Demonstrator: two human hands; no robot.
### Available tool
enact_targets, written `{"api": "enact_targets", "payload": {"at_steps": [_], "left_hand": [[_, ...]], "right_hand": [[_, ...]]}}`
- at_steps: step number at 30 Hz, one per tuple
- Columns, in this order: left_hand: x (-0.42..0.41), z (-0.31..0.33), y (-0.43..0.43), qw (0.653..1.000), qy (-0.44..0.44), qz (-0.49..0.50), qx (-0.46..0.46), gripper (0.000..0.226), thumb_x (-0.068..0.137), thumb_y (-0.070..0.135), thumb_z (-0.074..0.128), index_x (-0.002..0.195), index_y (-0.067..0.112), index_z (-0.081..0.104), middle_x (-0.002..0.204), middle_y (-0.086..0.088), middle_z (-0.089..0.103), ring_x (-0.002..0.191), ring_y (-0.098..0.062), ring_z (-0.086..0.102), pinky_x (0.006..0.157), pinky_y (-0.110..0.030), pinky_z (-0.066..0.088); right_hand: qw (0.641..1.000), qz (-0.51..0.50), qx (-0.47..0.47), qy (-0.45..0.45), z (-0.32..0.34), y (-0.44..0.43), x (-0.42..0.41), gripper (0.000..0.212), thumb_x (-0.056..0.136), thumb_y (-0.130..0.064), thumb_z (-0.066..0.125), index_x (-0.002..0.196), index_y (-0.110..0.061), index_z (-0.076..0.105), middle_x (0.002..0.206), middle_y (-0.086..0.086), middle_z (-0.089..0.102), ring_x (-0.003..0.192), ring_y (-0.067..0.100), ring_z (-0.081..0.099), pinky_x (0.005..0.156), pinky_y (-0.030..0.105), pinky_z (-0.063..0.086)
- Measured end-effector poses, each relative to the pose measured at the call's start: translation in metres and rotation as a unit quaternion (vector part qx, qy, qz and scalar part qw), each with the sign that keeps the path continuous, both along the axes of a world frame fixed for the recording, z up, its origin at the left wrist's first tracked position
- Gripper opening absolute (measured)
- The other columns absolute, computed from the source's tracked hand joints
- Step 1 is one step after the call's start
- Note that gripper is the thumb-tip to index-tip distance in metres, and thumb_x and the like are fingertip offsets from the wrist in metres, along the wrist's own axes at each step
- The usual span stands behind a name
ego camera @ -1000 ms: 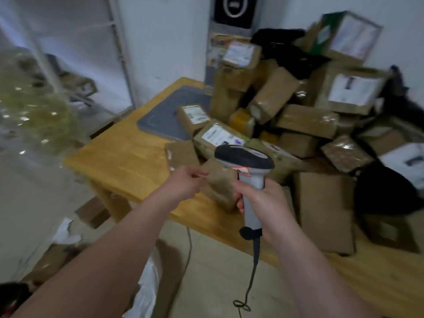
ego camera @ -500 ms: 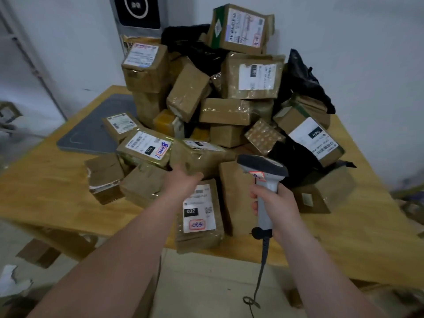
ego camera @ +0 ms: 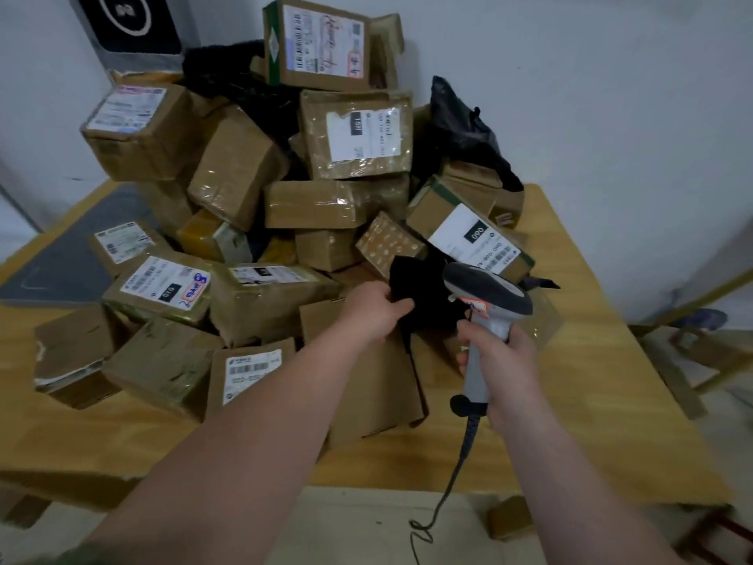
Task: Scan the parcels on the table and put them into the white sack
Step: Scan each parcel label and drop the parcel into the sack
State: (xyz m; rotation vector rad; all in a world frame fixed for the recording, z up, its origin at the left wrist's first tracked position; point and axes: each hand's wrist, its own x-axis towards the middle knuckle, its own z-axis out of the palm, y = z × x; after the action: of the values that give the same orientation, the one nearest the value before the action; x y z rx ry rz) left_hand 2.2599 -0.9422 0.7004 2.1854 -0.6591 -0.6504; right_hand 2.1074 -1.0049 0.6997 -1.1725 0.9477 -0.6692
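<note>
L hand [ego camera: 377,309] fingers pinch black parcel [ego camera: 423,295]; R hand [ego camera: 501,360] fingers wrap scanner [ego camera: 487,303] grip.

wooden table [ego camera: 591,401] | parcels [ego camera: 252,303] heaped | grey mat [ego camera: 61,275], possibly a scale

Brown cardboard parcels [ego camera: 240,173] with white, black-barcoded labels cover a honey-yellow wooden worktop [ego camera: 591,401].
A black plastic parcel [ego camera: 428,291] meets the grey, black-topped scanner [ego camera: 489,291] with its red-edged sticker; the dotted box [ego camera: 387,242] is brown with cream spots, the top box [ego camera: 318,42] green-trimmed, the mat [ego camera: 61,275] slate-grey.
</note>
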Motion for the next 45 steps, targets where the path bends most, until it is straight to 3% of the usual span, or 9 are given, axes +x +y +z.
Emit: {"api": "enact_targets", "payload": {"at_steps": [4, 7, 13, 22, 25, 30, 36, 39, 45], "left_hand": [[0.006, -0.006, -0.021, 0.995, 0.008, 0.083, -0.057, 0.021, 0.099, 0.019, 0.048, 0.088, 0.011, 0.065, 0.092, -0.009, 0.064, 0.091, -0.03, 0.063, 0.084, -0.045, 0.056], [0.008, 0.009, -0.03, 0.958, 0.148, 0.142, -0.199, 0.023, 0.103, 0.021, 0.039, 0.109, 0.015, 0.061, 0.112, -0.008, 0.063, 0.106, -0.028, 0.06, 0.091, -0.043, 0.052], [0.016, 0.052, -0.02, 0.839, 0.349, 0.178, -0.378, 0.026, 0.105, 0.017, 0.034, 0.12, 0.013, 0.055, 0.117, -0.014, 0.065, 0.097, -0.028, 0.066, 0.066, -0.039, 0.057], [0.021, 0.1, 0.051, 0.84, 0.256, 0.092, -0.469, 0.03, 0.105, 0.032, 0.032, 0.119, 0.026, 0.058, 0.111, 0.002, 0.071, 0.1, -0.018, 0.069, 0.074, -0.035, 0.057], [0.022, 0.099, 0.066, 0.889, 0.188, 0.047, -0.416, 0.026, 0.105, 0.029, 0.033, 0.102, 0.029, 0.059, 0.096, 0.005, 0.073, 0.089, -0.013, 0.071, 0.069, -0.03, 0.058], [0.005, 0.045, 0.076, 0.964, 0.143, -0.101, -0.2, 0.022, 0.104, 0.022, 0.038, 0.097, 0.031, 0.058, 0.088, 0.016, 0.069, 0.088, -0.001, 0.065, 0.08, -0.018, 0.051], [-0.003, -0.016, 0.084, 0.973, 0.158, -0.141, -0.096, 0.027, 0.103, 0.026, 0.042, 0.092, 0.005, 0.055, 0.087, 0.002, 0.057, 0.084, -0.002, 0.054, 0.083, -0.024, 0.041], [-0.011, -0.021, 0.086, 0.973, 0.19, -0.069, -0.113, 0.027, 0.103, 0.029, 0.04, 0.092, 0.02, 0.063, 0.091, 0.012, 0.067, 0.089, 0.007, 0.061, 0.078, -0.009, 0.04], [-0.003, -0.058, 0.079, 0.973, 0.1, 0.209, -0.015, 0.011, 0.091, 0.023, 0.056, 0.101, 0.028, 0.055, 0.119, -0.007, 0.056, 0.097, -0.022, 0.056, 0.078, -0.033, 0.048]], "right_hand": [[1.0, -0.007, 0.018, -0.007, -0.003, -0.017, -0.009, 0.013, 0.085, -0.009, 0.069, 0.088, -0.018, 0.06, 0.076, 0.005, 0.063, 0.06, 0.019, 0.055, 0.06, 0.033, 0.046], [1.0, -0.001, 0.026, -0.016, -0.003, -0.025, -0.012, 0.014, 0.085, -0.01, 0.069, 0.09, -0.019, 0.06, 0.08, 0.005, 0.063, 0.063, 0.018, 0.055, 0.062, 0.032, 0.047], [0.995, 0.003, 0.086, -0.048, 0.0, -0.032, -0.006, 0.02, 0.082, -0.01, 0.071, 0.098, -0.017, 0.061, 0.093, 0.008, 0.065, 0.064, 0.018, 0.057, 0.06, 0.031, 0.047], [0.966, 0.086, 0.198, -0.141, 0.02, -0.013, 0.017, 0.036, 0.084, -0.024, 0.07, 0.118, -0.017, 0.06, 0.114, 0.013, 0.07, 0.079, 0.019, 0.067, 0.061, 0.026, 0.052], [0.959, 0.121, 0.218, -0.134, 0.02, -0.004, 0.027, 0.044, 0.084, -0.035, 0.069, 0.123, -0.017, 0.06, 0.114, 0.011, 0.07, 0.087, 0.021, 0.07, 0.064, 0.026, 0.054], [0.947, 0.154, 0.257, -0.113, 0.0, 0.01, 0.035, 0.067, 0.069, -0.048, 0.079, 0.124, -0.017, 0.059, 0.119, 0.011, 0.069, 0.101, 0.026, 0.07, 0.098, 0.04, 0.049], [0.962, 0.128, 0.241, -0.015, -0.022, 0.025, 0.035, 0.056, 0.069, -0.032, 0.082, 0.119, -0.016, 0.062, 0.11, 0.009, 0.068, 0.095, 0.024, 0.066, 0.067, 0.03, 0.05], [0.968, 0.108, 0.225, 0.016, -0.031, 0.026, 0.037, 0.03, 0.08, -0.01, 0.074, 0.107, -0.011, 0.061, 0.098, 0.01, 0.064, 0.083, 0.023, 0.062, 0.059, 0.028, 0.048], [0.969, 0.057, 0.233, 0.052, -0.048, 0.023, 0.041, 0.029, 0.083, 0.008, 0.063, 0.105, -0.007, 0.052, 0.087, 0.011, 0.054, 0.075, 0.023, 0.055, 0.058, 0.029, 0.048]]}}
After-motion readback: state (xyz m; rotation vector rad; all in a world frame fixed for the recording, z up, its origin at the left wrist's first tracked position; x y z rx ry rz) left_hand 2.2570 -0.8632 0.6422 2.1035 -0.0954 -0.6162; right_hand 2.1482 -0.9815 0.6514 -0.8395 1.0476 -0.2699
